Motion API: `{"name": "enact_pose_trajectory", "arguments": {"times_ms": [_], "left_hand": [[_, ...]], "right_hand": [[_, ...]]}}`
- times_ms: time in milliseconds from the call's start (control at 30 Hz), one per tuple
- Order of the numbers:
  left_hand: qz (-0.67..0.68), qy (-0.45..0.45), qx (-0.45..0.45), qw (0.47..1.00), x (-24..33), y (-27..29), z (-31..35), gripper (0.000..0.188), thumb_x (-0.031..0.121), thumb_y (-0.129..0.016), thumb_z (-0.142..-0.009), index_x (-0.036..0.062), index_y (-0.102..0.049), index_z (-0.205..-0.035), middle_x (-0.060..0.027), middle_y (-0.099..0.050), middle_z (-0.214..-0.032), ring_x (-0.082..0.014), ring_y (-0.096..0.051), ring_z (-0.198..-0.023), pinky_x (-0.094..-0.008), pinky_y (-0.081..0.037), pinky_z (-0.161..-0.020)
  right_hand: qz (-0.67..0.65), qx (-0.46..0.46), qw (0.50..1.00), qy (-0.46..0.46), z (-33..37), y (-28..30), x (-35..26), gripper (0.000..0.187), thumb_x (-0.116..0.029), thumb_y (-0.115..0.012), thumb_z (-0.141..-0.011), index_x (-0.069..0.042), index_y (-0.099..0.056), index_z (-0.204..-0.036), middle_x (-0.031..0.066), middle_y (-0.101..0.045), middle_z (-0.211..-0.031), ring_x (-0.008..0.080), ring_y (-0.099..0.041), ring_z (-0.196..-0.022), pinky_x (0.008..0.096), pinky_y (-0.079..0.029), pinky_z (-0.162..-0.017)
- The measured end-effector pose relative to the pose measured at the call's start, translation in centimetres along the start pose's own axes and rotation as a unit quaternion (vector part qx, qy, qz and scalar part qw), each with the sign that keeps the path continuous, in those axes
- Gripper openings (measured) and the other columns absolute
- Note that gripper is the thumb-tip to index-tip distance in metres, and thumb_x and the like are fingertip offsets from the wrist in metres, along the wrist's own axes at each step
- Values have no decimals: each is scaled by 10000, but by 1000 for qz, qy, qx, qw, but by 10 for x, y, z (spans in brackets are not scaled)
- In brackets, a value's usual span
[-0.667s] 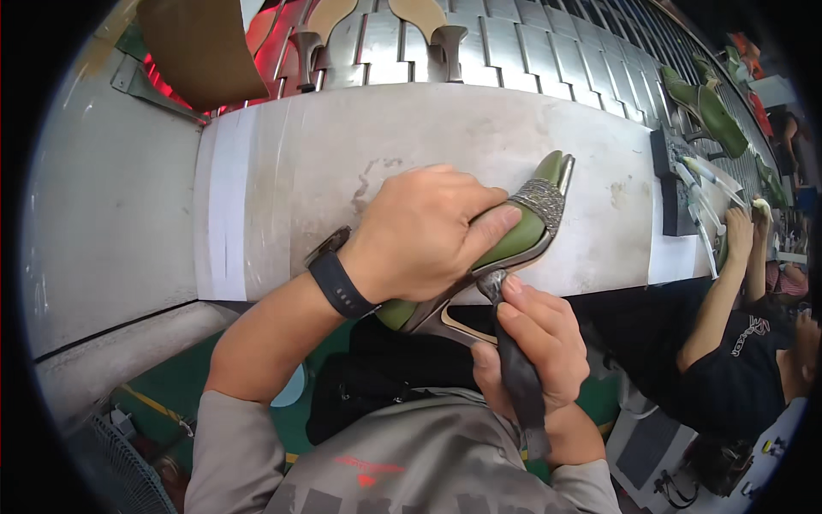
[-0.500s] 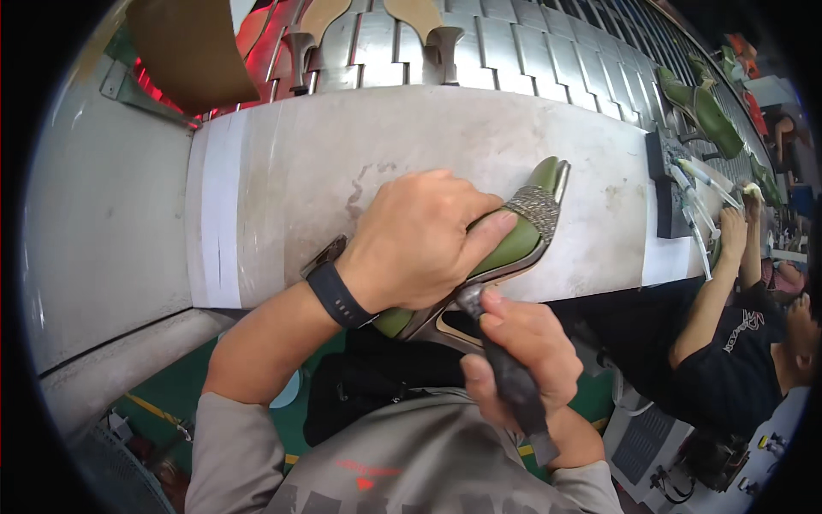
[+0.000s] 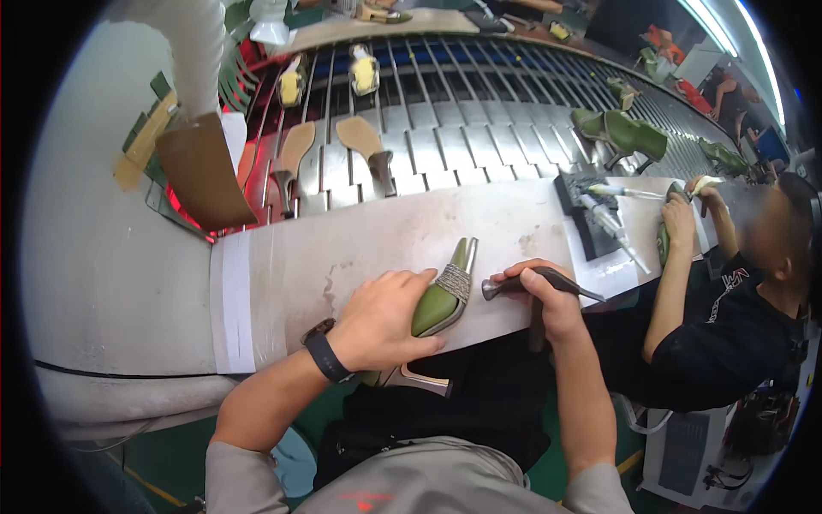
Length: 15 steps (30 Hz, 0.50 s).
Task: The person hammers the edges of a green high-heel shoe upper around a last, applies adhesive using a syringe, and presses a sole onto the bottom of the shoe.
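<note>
Mid-frame, my left hand [image 3: 385, 317] grips the green shoe [image 3: 438, 308], my right hand [image 3: 555, 301] a hammer [image 3: 561, 280]: seemingly hammering, any next blow needing firm support.

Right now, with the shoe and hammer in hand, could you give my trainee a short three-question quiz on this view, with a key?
1. True or false: the hammer touches the green high-heeled shoe that the left hand grips.
2. Multiple choice: where is the hammer held? A, in the left hand; B, in the right hand; C, in neither hand.
3. Count: how many tan-soled shoes lie sole up on the slatted metal conveyor, just beyond the worktable?

Key: 1, false, a gap shows between them. 2, B. 3, two.
</note>
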<state>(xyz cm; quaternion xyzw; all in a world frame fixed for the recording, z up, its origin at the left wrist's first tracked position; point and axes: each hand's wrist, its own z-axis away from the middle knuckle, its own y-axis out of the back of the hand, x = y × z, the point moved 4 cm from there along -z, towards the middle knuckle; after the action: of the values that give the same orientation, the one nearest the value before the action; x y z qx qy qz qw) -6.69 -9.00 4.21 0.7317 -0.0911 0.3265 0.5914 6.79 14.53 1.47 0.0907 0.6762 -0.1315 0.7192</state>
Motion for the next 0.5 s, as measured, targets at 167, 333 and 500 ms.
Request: {"name": "enact_pose_trajectory", "arguments": {"times_ms": [167,333,500], "left_hand": [[135,-51,223,964,11,70,1,1141,274,-957,-721,-13,-327,-1628,-207,-615,-1347,-361,-629,-1225,-441,-497,-1065],[327,-97,214,915,34,85,-23,866,121,-893,-763,42,-420,-1485,-136,-628,-1358,-231,-601,-1268,-387,-485,-1085],[259,-83,220,937,60,76,-16,734,93,-841,-776,60,-465,-1405,-130,-668,-1275,-200,-653,-1152,-354,-515,-997]], "right_hand": [[-78,95,992,18,3,3,19,280,-237,-701,-1037,29,-737,-1115,156,-789,-1098,224,-739,-1072,357,-576,-957],[-77,109,991,-24,0,-24,-11,251,-192,-639,-1060,34,-707,-1146,191,-755,-1150,273,-739,-1083,416,-618,-971],[-18,68,949,306,42,-59,-129,337,-217,-659,-1043,84,-666,-1194,268,-732,-1216,358,-716,-1179,473,-534,-1099]]}}
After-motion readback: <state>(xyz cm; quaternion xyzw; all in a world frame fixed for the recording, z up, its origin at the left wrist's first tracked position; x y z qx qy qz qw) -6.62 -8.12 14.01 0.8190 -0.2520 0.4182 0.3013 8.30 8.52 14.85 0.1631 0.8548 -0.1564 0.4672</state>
